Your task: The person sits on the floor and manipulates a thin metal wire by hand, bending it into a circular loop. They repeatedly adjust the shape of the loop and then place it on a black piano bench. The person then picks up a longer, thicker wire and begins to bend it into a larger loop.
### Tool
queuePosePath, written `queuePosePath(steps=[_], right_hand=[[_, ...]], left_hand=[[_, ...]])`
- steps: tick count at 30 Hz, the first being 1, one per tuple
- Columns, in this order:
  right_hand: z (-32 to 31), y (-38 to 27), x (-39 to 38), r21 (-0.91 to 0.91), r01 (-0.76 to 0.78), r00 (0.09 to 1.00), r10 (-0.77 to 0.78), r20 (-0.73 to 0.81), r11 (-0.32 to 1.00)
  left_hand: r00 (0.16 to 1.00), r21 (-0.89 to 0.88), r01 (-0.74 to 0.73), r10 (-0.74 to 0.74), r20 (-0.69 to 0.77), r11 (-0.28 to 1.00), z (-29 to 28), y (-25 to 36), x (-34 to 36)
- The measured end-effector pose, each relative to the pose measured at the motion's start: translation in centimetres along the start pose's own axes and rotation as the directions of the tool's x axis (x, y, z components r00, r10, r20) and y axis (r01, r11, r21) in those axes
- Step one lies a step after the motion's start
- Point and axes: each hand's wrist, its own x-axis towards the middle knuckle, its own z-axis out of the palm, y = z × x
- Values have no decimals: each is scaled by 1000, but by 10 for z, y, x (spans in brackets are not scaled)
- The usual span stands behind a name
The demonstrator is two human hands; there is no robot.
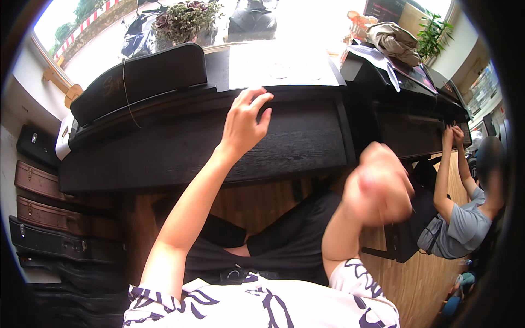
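Observation:
My left hand (246, 119) is raised over the dark wooden front panel (295, 131) of a black piano-like cabinet, fingers loosely bent and apart, holding nothing. Just beyond it a white paper sheet (283, 64) lies on the cabinet's top, beside a black raised board (158, 71) with a thin cord hanging down. My right hand (381, 183) is lifted nearer to me, at the cabinet's right lower side, smeared by motion; its fingers and anything in them cannot be made out.
A second black piano (399, 134) stands to the right, with papers and cloth (391, 41) on top. A person (459, 227) sits there, hands together at its front. Instrument cases (49, 213) line the left wall. A plant (180, 22) stands by the window.

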Motion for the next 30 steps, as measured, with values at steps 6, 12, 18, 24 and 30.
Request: queuePosePath(steps=[6, 12, 18, 24, 30], right_hand=[[22, 119, -115, -190, -815, 518, 836, 181, 547], [30, 141, -141, -245, -816, 476, 849, 231, 524], [23, 140, -137, -152, -881, 412, 886, 214, 447], [21, 138, -136, -162, -879, 406, 883, 237, 448], [22, 138, -141, -153, -870, 430, 873, 228, 469]], left_hand=[[986, 243, -38, -3, 166, 969, 50, -18, 28], [976, 220, -165, 127, 175, 961, 89, -11, 55], [977, 216, -170, 137, 162, 962, 116, -16, 77], [1000, 305, 17, -19, 4, 952, 80, -36, 63], [997, 152, -71, 74, -13, 986, 62, -44, 43]])
